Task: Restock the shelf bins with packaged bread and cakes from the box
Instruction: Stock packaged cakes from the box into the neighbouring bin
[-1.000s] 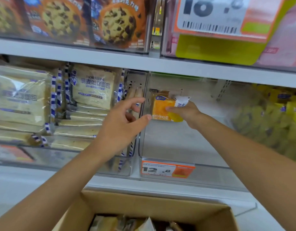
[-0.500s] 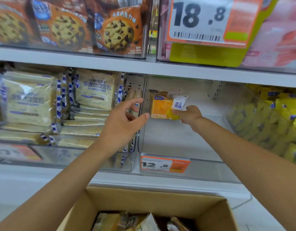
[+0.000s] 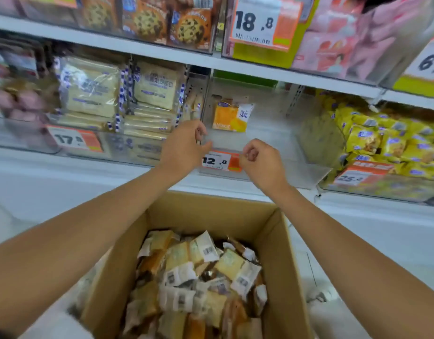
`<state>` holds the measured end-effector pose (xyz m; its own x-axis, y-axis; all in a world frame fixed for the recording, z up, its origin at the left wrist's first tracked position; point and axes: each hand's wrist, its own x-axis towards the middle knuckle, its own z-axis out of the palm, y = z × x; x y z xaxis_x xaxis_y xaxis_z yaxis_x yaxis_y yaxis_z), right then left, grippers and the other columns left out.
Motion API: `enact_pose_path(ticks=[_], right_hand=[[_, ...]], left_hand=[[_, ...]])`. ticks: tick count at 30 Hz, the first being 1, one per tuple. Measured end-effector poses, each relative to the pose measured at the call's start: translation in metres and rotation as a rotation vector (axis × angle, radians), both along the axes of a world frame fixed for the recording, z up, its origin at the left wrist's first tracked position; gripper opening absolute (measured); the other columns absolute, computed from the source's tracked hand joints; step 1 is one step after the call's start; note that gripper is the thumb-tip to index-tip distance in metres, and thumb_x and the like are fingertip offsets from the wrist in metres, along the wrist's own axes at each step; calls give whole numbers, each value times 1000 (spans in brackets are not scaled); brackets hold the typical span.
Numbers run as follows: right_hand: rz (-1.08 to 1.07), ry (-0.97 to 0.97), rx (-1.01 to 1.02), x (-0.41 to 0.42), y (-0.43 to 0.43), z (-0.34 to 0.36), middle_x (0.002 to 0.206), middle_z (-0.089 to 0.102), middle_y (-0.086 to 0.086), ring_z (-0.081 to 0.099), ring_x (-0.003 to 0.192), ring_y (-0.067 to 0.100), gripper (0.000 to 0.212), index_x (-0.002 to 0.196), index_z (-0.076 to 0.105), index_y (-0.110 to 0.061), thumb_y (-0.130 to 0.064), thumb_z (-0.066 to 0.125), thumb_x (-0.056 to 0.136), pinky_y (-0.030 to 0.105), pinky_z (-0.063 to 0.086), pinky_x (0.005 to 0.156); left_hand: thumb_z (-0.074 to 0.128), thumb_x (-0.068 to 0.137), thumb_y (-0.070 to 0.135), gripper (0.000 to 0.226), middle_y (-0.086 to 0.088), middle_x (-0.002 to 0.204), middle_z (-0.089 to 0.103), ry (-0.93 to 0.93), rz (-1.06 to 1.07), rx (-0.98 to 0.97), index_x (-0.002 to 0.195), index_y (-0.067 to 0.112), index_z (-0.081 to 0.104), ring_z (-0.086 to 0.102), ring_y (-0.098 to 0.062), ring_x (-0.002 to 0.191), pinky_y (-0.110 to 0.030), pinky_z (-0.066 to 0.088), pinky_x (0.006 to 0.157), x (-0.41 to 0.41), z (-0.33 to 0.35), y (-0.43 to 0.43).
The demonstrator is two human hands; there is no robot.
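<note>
One orange-and-white cake packet (image 3: 229, 117) stands upright at the back of a clear shelf bin (image 3: 272, 152) that holds nothing else. My left hand (image 3: 184, 145) hovers at the bin's front left corner, fingers loosely curled and holding nothing. My right hand (image 3: 260, 159) is just in front of the bin's price tag (image 3: 220, 162), curled into a fist with nothing in it. Below my arms sits an open cardboard box (image 3: 211, 206) filled with several wrapped bread and cake packets (image 3: 198, 277).
Left of the bin, another bin holds stacked toast bread packs (image 3: 152, 94). To the right is a bin of yellow packets (image 3: 382, 143). The shelf above carries cookie packs (image 3: 186, 28) and pink packs (image 3: 345, 40). A white shelf ledge (image 3: 64, 172) runs beneath the bins.
My right hand let go of the orange packet, which now stands in the bin. Both hands drew back toward the bin's front edge, and the view tilted down onto the box.
</note>
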<state>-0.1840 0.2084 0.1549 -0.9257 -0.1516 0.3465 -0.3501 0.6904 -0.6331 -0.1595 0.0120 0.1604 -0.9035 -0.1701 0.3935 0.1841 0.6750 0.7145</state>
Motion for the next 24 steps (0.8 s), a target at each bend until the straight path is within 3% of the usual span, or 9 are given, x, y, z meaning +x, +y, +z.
enact_pose_path(ticks=[2,7,10,14,18,21,24], right_hand=[[85,-121,82,25,5,-33,63,52,-11,53,65,16,13,79,57,-24,-14,64,83,31,47,66],[235,-591,317,66,39,-153,95,63,-6,60,91,13,9,99,66,-20,-22,64,91,28,50,81],[150,-763,429,80,62,-226,108,64,4,60,98,21,26,114,65,-12,-24,63,91,34,51,79],[134,-872,711,99,77,-299,142,40,13,40,130,30,64,141,45,-13,-45,64,89,36,40,103],[129,-615,925,110,75,-324,135,43,11,43,122,30,68,136,44,-20,-57,62,82,41,43,96],[152,-619,906,102,69,-314,123,54,12,53,111,31,41,118,54,-16,-45,58,89,38,49,84],[121,-663,809,92,63,-283,93,63,5,63,93,28,22,90,56,-17,-39,59,91,31,46,67]], left_hand=[[72,86,19,14,-5,81,60,-145,-36,72,89,18,58,56,-17,74,-38,49,75,27,-24,3],[74,86,27,12,8,88,65,-536,-50,133,92,24,63,63,-12,88,-24,46,79,88,-113,-11],[75,85,27,11,8,87,68,-642,26,165,88,28,64,65,-12,89,-23,47,76,109,-159,-24],[73,87,24,13,3,90,68,-733,34,155,96,17,68,63,-13,87,-26,48,79,115,-190,-22],[72,88,26,16,2,93,66,-783,-9,138,100,16,67,59,-8,83,-17,45,71,121,-207,-22],[70,90,26,16,2,93,64,-812,-13,101,102,16,66,57,-7,82,-11,41,65,124,-213,-26],[67,91,23,18,0,96,63,-865,-40,127,108,16,65,59,-10,86,-13,42,66,126,-213,-26]])
